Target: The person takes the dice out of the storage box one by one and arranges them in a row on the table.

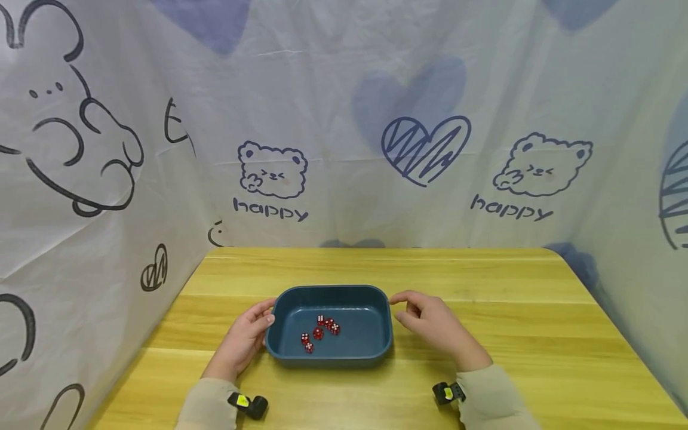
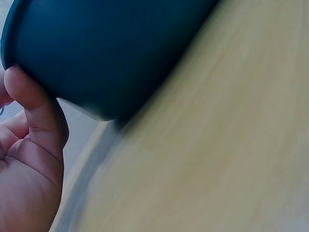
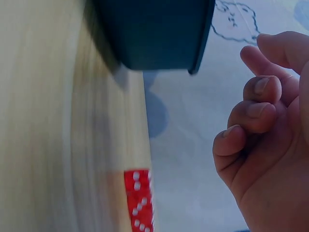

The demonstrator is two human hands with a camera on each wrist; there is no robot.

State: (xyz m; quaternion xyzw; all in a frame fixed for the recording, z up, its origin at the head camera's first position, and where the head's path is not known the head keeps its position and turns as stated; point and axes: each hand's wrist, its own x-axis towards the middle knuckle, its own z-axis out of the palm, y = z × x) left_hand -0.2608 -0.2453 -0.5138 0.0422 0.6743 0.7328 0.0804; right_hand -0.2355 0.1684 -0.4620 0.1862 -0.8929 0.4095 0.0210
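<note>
A dark teal rectangular tray (image 1: 344, 361) with rounded corners stands on the table, and several red dice (image 1: 318, 333) with white pips lie inside, mostly left of its middle. My left hand (image 1: 244, 337) grips the tray's left end; in the left wrist view the thumb (image 2: 34, 104) lies against the outer wall by the rim. Beside the right end is my right hand (image 1: 432, 322), its index finger stretched toward the rim and its other fingers loosely curled. In the right wrist view that hand holds nothing and appears apart from the tray (image 3: 154, 34).
More red dice (image 3: 139, 203) stand in a row on the table in the right wrist view; the head view does not show them. The yellow wooden table (image 1: 537, 334) ends at a printed cloth (image 1: 344, 197) hung behind and along both sides.
</note>
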